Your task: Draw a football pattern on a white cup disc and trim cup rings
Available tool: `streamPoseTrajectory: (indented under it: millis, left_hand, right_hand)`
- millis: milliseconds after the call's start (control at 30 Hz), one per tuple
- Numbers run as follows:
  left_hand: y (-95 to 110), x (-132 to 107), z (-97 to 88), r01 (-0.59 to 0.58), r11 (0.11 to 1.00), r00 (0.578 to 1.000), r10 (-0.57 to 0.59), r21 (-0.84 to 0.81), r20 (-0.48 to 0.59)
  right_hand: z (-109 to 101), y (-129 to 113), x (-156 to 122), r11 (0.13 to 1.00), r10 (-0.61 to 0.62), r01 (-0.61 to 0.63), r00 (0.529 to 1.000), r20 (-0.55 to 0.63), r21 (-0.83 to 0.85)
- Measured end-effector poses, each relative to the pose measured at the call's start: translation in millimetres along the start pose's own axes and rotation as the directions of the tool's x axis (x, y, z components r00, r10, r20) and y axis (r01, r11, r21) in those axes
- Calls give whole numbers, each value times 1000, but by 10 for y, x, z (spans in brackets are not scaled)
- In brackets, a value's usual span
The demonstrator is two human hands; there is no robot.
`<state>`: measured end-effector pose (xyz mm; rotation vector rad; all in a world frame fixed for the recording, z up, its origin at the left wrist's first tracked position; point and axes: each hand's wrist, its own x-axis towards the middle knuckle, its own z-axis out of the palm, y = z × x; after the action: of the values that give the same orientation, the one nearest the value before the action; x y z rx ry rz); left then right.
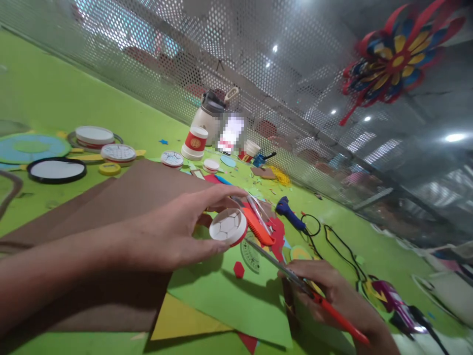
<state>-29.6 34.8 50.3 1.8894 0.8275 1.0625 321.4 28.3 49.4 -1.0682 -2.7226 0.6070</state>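
Between the thumb and fingers of my left hand (pixel 185 231) is a round white disc (pixel 228 227) with a red edge and thin lines forming hexagons on its face. My right hand (pixel 328 281) is closed around a long, slender tool with a metal front and a red handle (pixel 342 318); its exact kind is unclear. The metal tip points at the disc's lower right edge; whether they touch I cannot tell. Below lie a green paper sheet (pixel 225 291), a small red hexagon (pixel 239 269) and a clear protractor (pixel 250 254). An orange-handled cutter (pixel 260 228) lies just beyond the disc.
Brown card (pixel 148 192) lies under my left arm. A blue glue gun (pixel 290 213) with a black cord lies right of centre. Further back stand a red-and-white cup (pixel 194 143) and a pale jug (pixel 207 118) near a perforated screen (pixel 236 74). Lined discs (pixel 118 153) sit leftward.
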Motion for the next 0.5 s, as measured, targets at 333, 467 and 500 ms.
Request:
streamPoseTrajectory:
  millis: [333, 467, 500]
  left_hand:
    - [0, 26, -17, 6, 1000, 1000, -6, 1, -8]
    - [20, 33, -8, 36, 999, 998, -36, 4, -45]
    - [17, 35, -7, 40, 999, 998, -40, 3, -48]
  right_hand:
    - [-55, 12, -48, 963, 269, -270, 961, -61, -11]
    - [69, -65, 89, 940, 332, -336, 941, -65, -57]
    - [98, -79, 120, 937, 337, -342, 939, -69, -66]
